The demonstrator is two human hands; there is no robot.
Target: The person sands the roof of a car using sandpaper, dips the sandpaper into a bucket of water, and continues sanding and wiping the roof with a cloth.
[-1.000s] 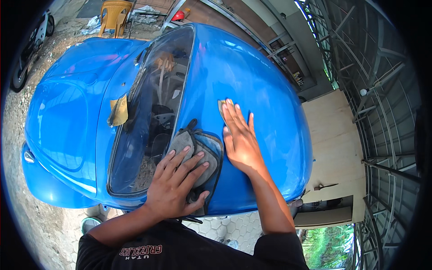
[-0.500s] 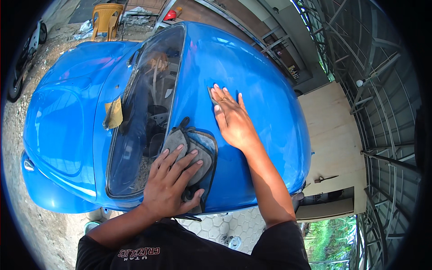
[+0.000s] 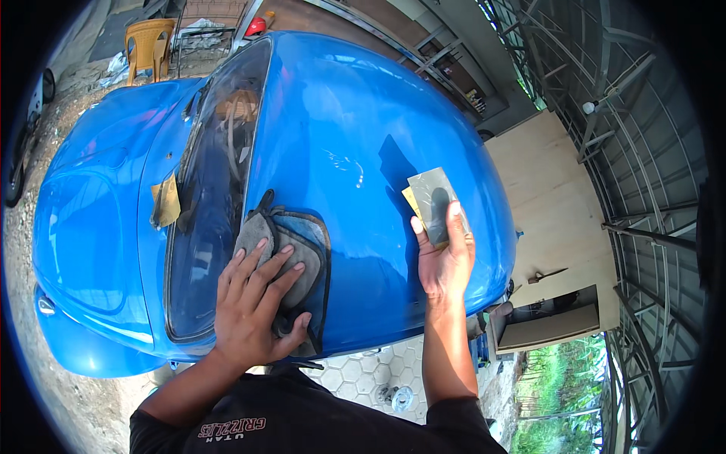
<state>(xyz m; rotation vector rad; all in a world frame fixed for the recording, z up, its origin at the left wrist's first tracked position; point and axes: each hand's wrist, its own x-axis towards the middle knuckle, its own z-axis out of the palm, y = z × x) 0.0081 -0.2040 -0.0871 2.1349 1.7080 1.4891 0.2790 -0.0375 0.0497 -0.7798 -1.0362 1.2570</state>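
over the blue car roof point(image 3: 340, 113), right hand point(image 3: 445, 261) pinches what looks like sandpaper point(image 3: 431, 203); left hand point(image 3: 253, 299) lies spread on grey cloth point(image 3: 299, 238).

The place is outdoors in bright sun. The ground at the left is bare brown dirt point(image 3: 68, 401), and the floor at the bottom is made of grey six-sided paving stones point(image 3: 355, 374). A yellow plastic chair point(image 3: 149, 45) stands far off at the top, beside a heap of pale junk point(image 3: 198, 29). On the right stands a flat light wooden board point(image 3: 556, 219). Behind it rises a grey metal frame of thin bars point(image 3: 643, 151). Green plants point(image 3: 563, 408) grow at the lower right.
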